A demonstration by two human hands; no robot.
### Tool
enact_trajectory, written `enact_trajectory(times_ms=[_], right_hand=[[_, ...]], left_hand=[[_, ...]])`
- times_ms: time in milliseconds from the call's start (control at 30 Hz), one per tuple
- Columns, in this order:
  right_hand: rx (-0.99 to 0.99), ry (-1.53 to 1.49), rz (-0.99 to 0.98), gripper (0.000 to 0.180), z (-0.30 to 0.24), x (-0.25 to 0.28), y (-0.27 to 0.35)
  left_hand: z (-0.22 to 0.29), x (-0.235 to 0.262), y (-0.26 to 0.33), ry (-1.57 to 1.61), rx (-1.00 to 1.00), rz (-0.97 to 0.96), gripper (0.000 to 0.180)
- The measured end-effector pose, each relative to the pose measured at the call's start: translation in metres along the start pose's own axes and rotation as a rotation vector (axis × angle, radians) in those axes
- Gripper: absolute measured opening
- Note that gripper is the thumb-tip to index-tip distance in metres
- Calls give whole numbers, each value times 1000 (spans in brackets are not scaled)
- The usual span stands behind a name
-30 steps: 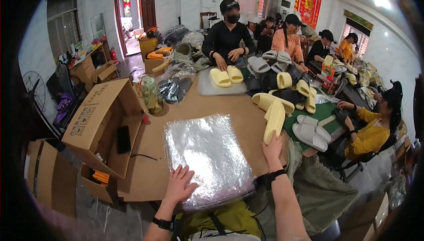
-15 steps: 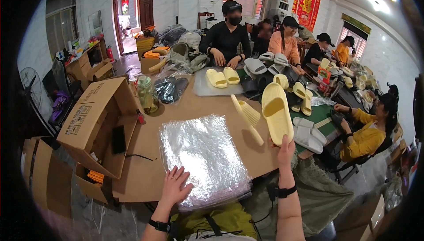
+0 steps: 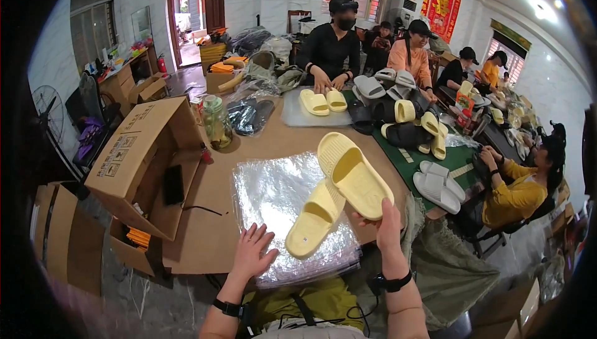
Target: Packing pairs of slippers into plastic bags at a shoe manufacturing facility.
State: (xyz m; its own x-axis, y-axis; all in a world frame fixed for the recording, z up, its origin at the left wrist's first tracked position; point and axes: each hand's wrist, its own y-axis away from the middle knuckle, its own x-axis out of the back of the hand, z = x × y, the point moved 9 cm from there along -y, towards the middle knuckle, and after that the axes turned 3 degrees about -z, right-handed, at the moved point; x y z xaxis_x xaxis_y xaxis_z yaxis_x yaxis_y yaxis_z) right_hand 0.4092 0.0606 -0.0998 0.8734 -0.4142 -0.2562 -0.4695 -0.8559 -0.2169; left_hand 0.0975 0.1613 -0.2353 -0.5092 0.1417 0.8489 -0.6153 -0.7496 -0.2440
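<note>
My right hand [image 3: 388,230] grips a pale yellow slipper [image 3: 367,185] by its heel, thumb on the footbed. That slipper is tilted, its ribbed strap end pointing up and left. Beneath it, partly covered, is a matching yellow slipper [image 3: 306,229] over a stack of clear plastic bags [image 3: 264,180]; whether it rests fully on the bags I cannot tell. On the near left part of this stack lies my left hand [image 3: 254,251], fingers spread and holding nothing.
An open cardboard box [image 3: 134,152] stands left, a glass jar [image 3: 216,124] behind. Bagged dark slippers [image 3: 252,115] lie beyond. Across the table, a person in black [image 3: 336,47] handles yellow slippers [image 3: 316,102]. Grey slippers [image 3: 437,190] sit right, near a person in yellow [image 3: 516,183].
My right hand has brought its slipper left and tilted it. The second slipper, earlier on edge right of the bags, is now over them, sole down. My left hand stays on the stack.
</note>
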Motion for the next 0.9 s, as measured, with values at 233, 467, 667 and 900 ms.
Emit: enact_trajectory(times_ms=[233,467,667,900], right_hand=[[-86,6,-86,43,33,-38,12],[433,888,-199,56,30,-129,28],[539,1027,-458,52,82,-170,56],[680,1357,-591,41,84,-186,66]], left_hand=[[-1,2,-1,3,-5,6,51],[-2,1,0,16,8,-2,52],[-5,-5,1,-15,-9,-4,54],[-5,-3,4,-5,-31,29,57]])
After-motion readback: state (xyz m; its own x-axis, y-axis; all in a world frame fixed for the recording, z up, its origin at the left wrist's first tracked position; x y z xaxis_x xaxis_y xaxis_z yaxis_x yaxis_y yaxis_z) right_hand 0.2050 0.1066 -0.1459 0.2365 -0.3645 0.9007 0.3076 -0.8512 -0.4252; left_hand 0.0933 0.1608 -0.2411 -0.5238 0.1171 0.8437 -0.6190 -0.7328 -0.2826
